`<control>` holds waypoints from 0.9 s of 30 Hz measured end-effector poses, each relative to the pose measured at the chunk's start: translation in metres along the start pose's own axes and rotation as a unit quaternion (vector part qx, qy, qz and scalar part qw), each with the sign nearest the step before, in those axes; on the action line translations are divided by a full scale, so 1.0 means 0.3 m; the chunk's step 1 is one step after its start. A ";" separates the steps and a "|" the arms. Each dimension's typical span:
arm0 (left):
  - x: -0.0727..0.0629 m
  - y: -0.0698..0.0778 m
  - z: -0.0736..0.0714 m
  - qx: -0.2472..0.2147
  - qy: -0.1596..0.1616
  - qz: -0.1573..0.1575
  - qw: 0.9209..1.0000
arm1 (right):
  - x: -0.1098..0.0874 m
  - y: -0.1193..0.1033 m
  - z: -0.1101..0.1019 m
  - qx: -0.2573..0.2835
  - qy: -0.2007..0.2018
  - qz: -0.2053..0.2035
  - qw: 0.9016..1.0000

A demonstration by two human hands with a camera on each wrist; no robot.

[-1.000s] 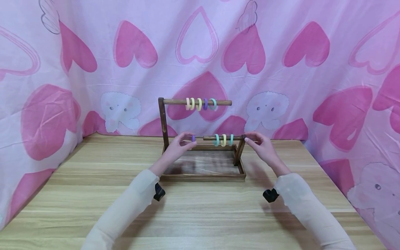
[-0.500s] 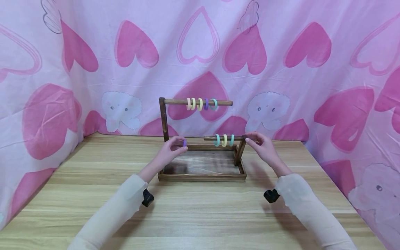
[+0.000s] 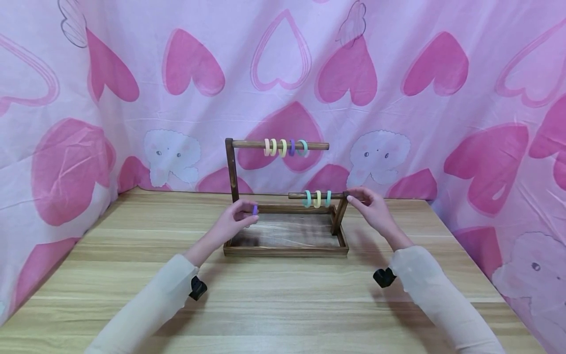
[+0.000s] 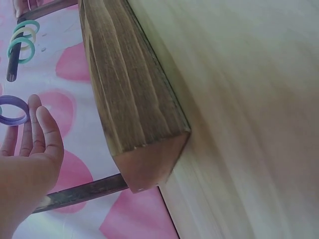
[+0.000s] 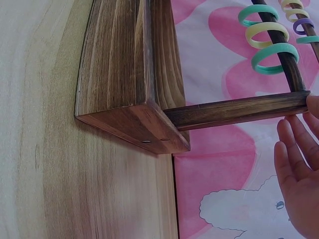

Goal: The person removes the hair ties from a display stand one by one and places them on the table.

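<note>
My left hand [image 3: 230, 219] pinches a purple ring [image 4: 14, 110] between thumb and fingers, over the left end of the wooden rack's tray [image 3: 287, 251]. My right hand [image 3: 370, 206] grips the top of the rack's short right post [image 5: 239, 112], thumb in front. From that post a lower bar [image 3: 295, 195] points left, carrying two mint rings and a yellow ring [image 3: 317, 199] between them. On the upper bar [image 3: 247, 144] hang several rings: pale pink, yellow, a purple one [image 3: 292, 147] and a mint one [image 3: 302, 148] nearest its free right end.
The rack stands on a wood-grain table [image 3: 283, 305] toward its back edge. Its tall left post [image 3: 232, 172] rises behind my left hand. A pink heart-patterned cloth [image 3: 283, 59] hangs behind and at both sides.
My left hand has moved left and down with the purple ring, away from the lower bar's free end. The right hand has stayed at the short post.
</note>
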State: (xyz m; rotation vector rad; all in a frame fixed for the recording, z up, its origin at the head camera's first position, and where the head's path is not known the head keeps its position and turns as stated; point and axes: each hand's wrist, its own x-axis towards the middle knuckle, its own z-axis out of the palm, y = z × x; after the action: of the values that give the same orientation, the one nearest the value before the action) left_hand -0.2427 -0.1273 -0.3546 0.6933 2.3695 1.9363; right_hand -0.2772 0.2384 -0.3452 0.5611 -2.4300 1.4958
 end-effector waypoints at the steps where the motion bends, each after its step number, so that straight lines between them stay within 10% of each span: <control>1: 0.000 -0.014 -0.004 0.002 0.000 -0.001 1.000 | 0.000 0.000 0.000 0.002 -0.001 0.003 1.000; 27: -0.088 -0.053 -0.034 0.132 -0.049 0.021 0.990 | 0.003 0.009 0.004 0.016 0.006 -0.006 1.000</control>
State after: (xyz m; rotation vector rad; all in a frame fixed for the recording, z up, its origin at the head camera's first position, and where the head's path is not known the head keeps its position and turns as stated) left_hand -0.2269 -0.1479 -0.3743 0.8340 2.5939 1.5766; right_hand -0.2790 0.2382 -0.3475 0.5717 -2.3928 1.5313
